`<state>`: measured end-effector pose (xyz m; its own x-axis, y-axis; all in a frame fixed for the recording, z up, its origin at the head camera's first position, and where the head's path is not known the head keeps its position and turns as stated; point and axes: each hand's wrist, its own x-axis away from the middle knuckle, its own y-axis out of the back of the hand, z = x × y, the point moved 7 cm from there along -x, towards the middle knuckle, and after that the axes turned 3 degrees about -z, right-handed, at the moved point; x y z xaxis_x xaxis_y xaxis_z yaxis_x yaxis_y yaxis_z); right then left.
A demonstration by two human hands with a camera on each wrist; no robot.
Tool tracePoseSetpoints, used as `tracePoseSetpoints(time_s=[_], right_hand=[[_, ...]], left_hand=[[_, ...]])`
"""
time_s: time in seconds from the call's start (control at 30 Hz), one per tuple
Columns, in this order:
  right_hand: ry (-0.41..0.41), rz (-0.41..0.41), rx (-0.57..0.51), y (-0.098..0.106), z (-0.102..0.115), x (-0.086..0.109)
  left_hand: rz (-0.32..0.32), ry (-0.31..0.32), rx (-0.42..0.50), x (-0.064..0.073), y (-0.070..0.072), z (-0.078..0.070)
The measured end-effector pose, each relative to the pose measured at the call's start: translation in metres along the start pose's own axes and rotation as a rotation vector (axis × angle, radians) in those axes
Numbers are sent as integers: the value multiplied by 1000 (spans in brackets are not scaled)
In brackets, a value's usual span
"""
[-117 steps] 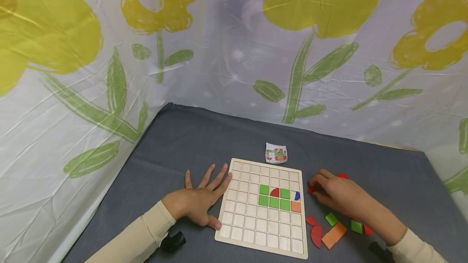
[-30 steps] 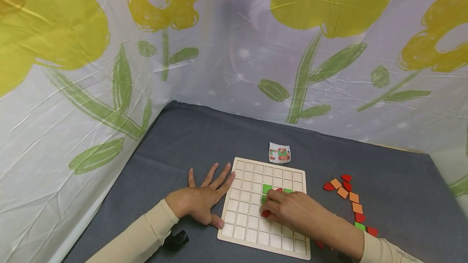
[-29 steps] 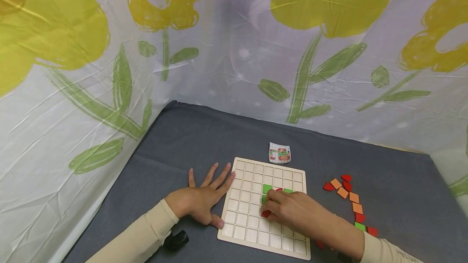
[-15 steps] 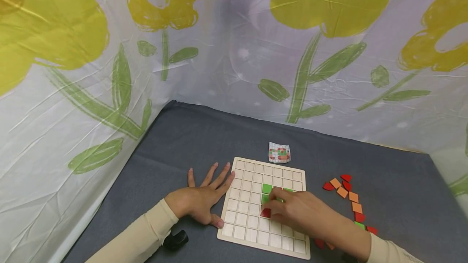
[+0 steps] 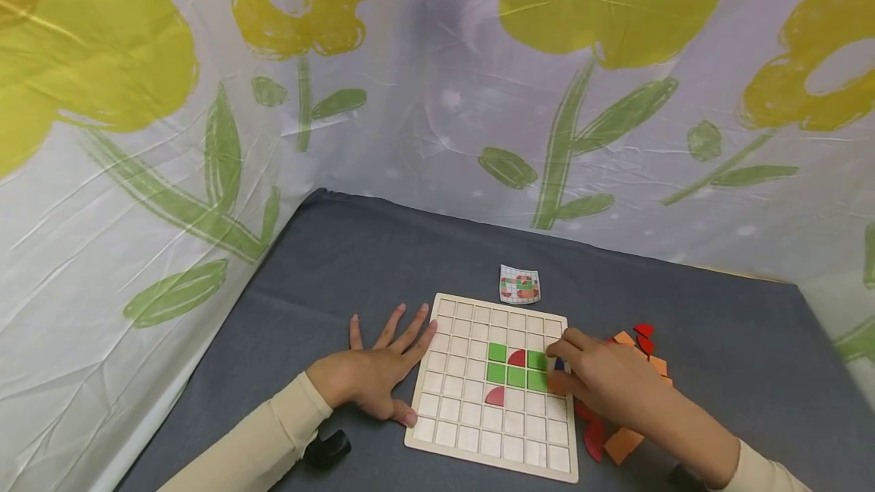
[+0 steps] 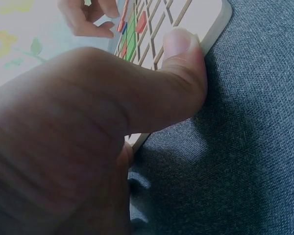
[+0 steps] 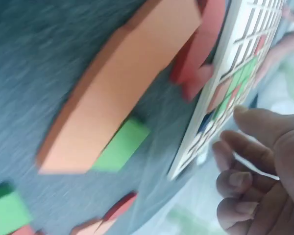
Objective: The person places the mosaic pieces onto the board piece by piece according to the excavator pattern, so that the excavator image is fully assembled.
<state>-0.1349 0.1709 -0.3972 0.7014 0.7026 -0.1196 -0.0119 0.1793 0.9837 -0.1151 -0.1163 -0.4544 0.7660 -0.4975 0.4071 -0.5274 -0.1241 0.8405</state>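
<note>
A pale wooden grid board (image 5: 444, 435) lies on the dark cloth. My left hand (image 5: 372, 382) has its fingers spread at the board's left side; in the left wrist view its thumb (image 6: 179, 46) presses on the rim. My right hand (image 5: 611, 374) hovers over the right edge, fingers loosely bent, holding nothing in the right wrist view. It partly covers a blue piece (image 5: 559, 364) in the grid. Several green square tiles (image 5: 497, 352) and a red quarter-circle tile (image 5: 517, 357) sit in mid-board cells. Another red quarter-circle tile (image 5: 495, 396) lies one row below the greens.
Behind the board lies a small printed card (image 5: 519, 285) with a coloured grid pattern. Loose orange tiles (image 5: 623, 445), red tiles (image 5: 594, 440) and a green tile (image 7: 121, 147) lie right of the board. A flower-printed curtain (image 5: 424, 97) hangs behind the table.
My right hand took a red quarter-circle tile from the right side, set it in a cell below the green tiles, let go and moved back right. My left hand stayed in place.
</note>
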Motion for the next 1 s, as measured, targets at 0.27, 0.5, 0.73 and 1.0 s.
tracePoseSetpoints(time_s=[0.27, 0.5, 0.73, 1.0], right_hand=[[-302, 123, 146, 7, -52, 24], [-450, 175, 121, 9, -88, 50], [-501, 198, 88, 5, -100, 58], [-492, 169, 85, 2, -102, 60]], left_hand=[[2, -1, 10, 2, 1, -2], [5, -2, 9, 1, 1, 0], [-3, 1, 5, 1, 1, 1], [-14, -9, 8, 0, 1, 0]])
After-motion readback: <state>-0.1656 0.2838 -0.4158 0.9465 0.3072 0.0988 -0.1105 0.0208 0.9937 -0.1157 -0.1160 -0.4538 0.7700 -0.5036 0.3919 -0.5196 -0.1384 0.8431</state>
